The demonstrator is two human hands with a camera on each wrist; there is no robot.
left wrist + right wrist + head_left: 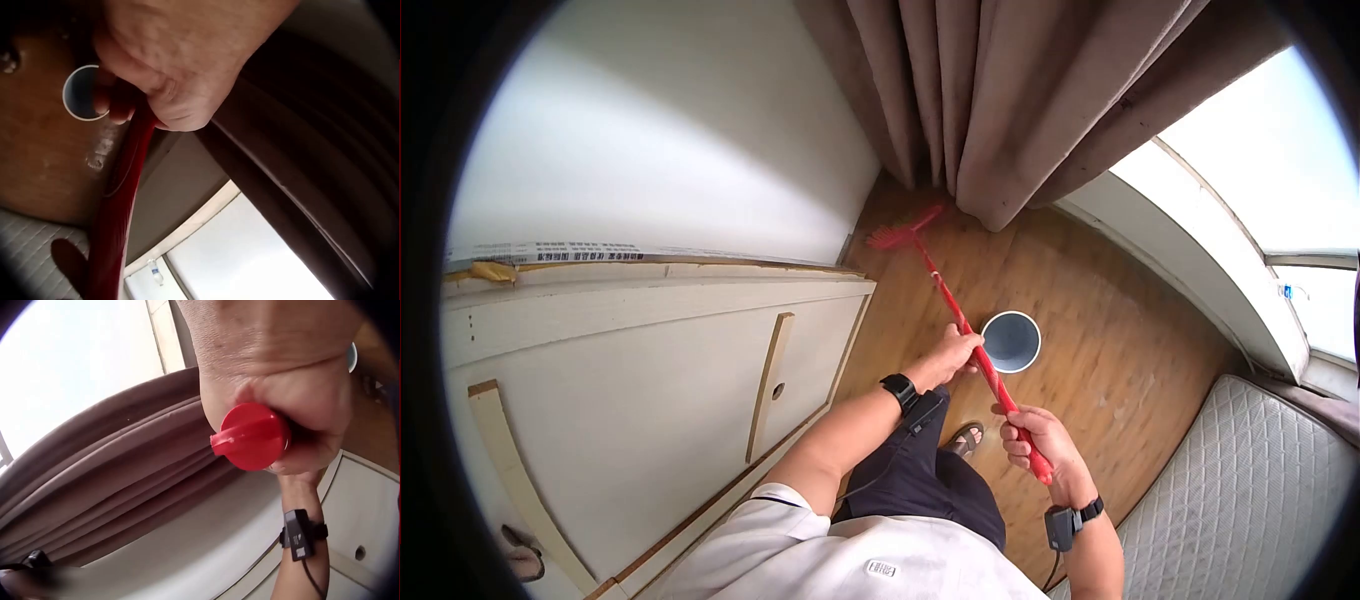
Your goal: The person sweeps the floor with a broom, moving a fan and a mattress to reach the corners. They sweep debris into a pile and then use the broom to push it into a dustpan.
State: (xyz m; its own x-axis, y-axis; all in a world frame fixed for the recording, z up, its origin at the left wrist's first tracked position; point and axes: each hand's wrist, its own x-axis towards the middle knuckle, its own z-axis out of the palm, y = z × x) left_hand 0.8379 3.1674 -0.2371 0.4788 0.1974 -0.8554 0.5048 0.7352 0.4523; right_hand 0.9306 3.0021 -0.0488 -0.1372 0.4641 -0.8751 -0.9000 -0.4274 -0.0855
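Red pole (pixel 993 381): fingers of left hand (pixel 951 357) and right hand (pixel 1040 438) curled round it; a careless sideways swing could tip the bucket (pixel 1011 342).

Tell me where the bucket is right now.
In the head view, the bucket stands on the wooden floor right of centre, appearing just right of the red pole.

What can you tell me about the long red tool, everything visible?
The long red tool looks like glossy plastic, its slim shaft marked by pale streaks. The red head, blurred, sits crosswise at the far end near the curtain; floor contact is unclear. A round red cap with a raised tab closes the near end. The left hand holds the shaft partway along; the right hand grips near the cap.
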